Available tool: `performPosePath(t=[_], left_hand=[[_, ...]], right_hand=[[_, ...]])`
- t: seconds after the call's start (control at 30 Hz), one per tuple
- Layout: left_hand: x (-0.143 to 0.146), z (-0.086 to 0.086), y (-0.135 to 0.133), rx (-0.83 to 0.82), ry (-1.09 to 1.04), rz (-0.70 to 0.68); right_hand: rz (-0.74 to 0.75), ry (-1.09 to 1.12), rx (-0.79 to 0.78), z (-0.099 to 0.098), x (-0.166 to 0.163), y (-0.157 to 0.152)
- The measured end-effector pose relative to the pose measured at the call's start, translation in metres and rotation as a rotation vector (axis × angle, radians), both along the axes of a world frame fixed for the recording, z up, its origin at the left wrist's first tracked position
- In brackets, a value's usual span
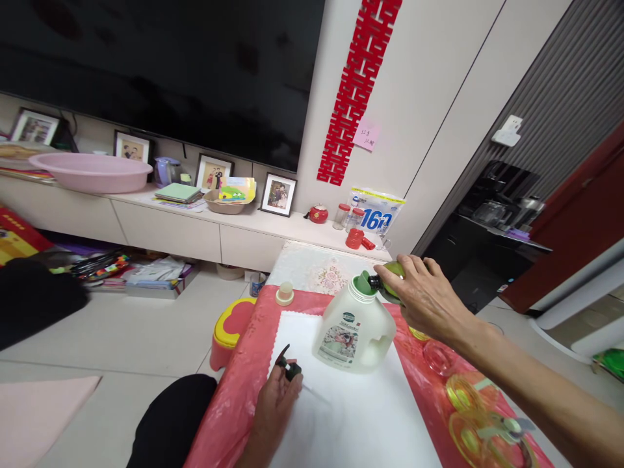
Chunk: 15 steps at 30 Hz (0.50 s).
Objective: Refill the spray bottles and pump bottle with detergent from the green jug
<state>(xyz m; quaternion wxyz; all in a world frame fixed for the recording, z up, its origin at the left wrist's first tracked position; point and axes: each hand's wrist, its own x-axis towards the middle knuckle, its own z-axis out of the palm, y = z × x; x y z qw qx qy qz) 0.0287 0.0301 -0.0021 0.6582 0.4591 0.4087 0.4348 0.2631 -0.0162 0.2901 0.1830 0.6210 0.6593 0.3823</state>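
A white plastic jug (353, 331) with a green open spout stands on a white cloth (341, 403) on the table. My right hand (424, 296) grips a small green bottle (392, 273), tipped on its side with its dark neck at the jug's spout. My left hand (275, 396) rests on the cloth near the table's front left, fingers closed on a small black pump cap (291, 369) whose thin tube lies over the cloth.
A red plastic sheet (234, 403) covers the table. A beige cap (285, 294) sits at its far left; clear cups and yellow lids (463, 390) lie at the right. A yellow and red stool (229, 328) stands on the floor beside the table. A long cabinet (195, 227) carries photos.
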Motion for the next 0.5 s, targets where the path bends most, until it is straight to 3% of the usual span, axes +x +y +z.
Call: performPosePath(t=[0.13, 0.3, 0.5], left_hand=[[0.0026, -0.0003, -0.0025, 0.03, -0.002, 0.058], [-0.0006, -0.0011, 0.001, 0.021, -0.006, -0.003], [0.0005, -0.0003, -0.0006, 0.028, -0.007, 0.036]], right_hand=[[0.008, 0.002, -0.002, 0.0, -0.0006, 0.0004], [0.02, 0.007, 0.0, -0.0001, 0.0002, 0.001], [0.031, -0.001, -0.005, 0.0009, 0.0001, 0.0016]])
